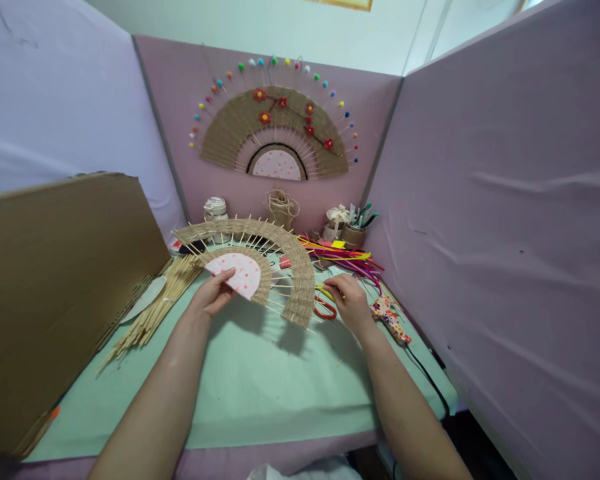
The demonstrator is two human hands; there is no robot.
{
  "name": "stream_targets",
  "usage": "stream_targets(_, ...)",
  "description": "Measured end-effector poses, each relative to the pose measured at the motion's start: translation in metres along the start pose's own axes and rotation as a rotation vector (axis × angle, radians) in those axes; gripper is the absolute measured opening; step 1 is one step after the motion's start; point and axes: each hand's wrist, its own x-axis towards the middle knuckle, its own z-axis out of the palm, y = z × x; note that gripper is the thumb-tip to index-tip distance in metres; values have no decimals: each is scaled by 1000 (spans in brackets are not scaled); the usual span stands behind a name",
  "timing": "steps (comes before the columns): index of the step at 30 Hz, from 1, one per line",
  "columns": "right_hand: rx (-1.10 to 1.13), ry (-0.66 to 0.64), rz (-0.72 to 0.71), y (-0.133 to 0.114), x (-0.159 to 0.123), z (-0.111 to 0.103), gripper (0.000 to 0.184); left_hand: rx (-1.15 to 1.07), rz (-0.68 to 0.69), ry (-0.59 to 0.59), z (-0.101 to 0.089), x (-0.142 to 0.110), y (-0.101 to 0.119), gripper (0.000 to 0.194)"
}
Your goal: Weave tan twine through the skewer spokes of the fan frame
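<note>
At mid-frame, a woven fan (pixel 303 270) held clear of the tabletop (pixel 280 407)

In the centre of the frame, the woven fan hangs tilted above the tabletop, its shadow falling below it. The left hand (pixel 219 293) grasps it at the lower edge of the dotted panel (pixel 241 275), thumb on the face and fingers behind. Bare stick ends poke out past the outer woven band.

Just right of that band, the right hand (pixel 351 303) has its fingertips drawn together; whether this grip pinches something small, I cannot tell. A red handle loop (pixel 325 309) lies just beside it, and a floral glue gun (pixel 391 319) rests farther right.

At upper centre, a finished-looking fan (pixel 230 130) hangs on the pink panel (pixel 165 80), with coloured balls around its rim and red flowers on its weave. At centre left lies a bundle of sticks (pixel 155 317).

The step in hand seems to be work at the outer edge of the held fan, near the right-hand end of its arc. As I judge it, the next move calls for a steady left grip and a precise right one, careful not to bend the thin sticks.
</note>
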Motion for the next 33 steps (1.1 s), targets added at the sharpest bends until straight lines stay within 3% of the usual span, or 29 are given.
stream_targets(5,55,-21,39,-1,0,0,14,51,-5,-33,-1,-1,1,24)
stream_targets(12,54,107,174,-12,1,-3,20,-41,-17,10,2,-4,2,35)
stream_targets(17,116,72,217,-12,-1,3,23,-27,-37,-4,6,-6,1,36)
stream_targets(21,150,38,207,-9,-2,5,20,-2,-46,-13,5,-6,4,34)
stream_targets(28,124,-60,113,-7,-1,7,17,27,-97,-12,-21,-4,7,33)
stream_targets(33,34,-34,110,-6,-2,7,19,35,-117,-13,-24,-7,1,35)
